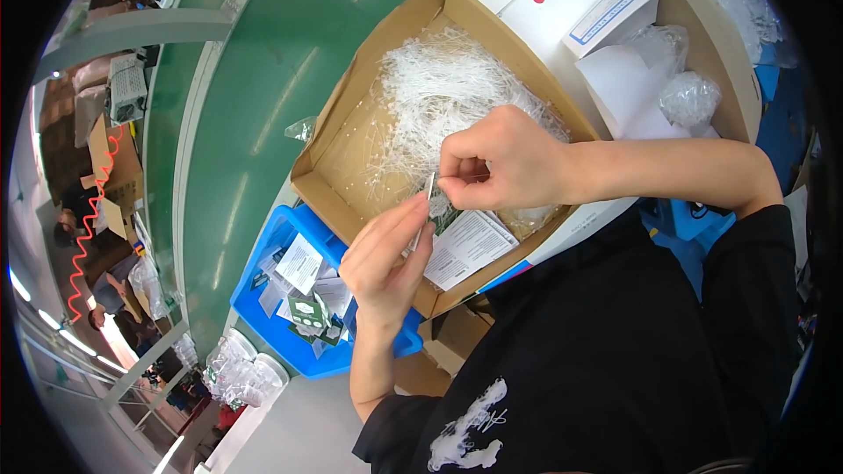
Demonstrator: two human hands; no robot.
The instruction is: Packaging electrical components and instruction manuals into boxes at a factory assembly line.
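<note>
My left hand [384, 263] pinches a thin white card [430, 184], seen nearly edge-on, over the near side of an open cardboard box [338, 158]. Close against the card's upper end, my right hand [500, 158] is closed with thumb and forefinger together. Whatever lies between those fingertips is too fine to make out. A tangled heap of thin clear plastic tag strings [448, 79] fills much of the box, just beyond both hands. Below my right hand, a stack of printed white cards [470, 250] lies in the box's near corner.
Left of the box, a blue plastic bin [255, 281] holds loose green and white cards [307, 307]. The green table [263, 79] stretches away to the left. At the right stands another carton [724, 44] with clear plastic bags [689, 98] and a white box [610, 22].
</note>
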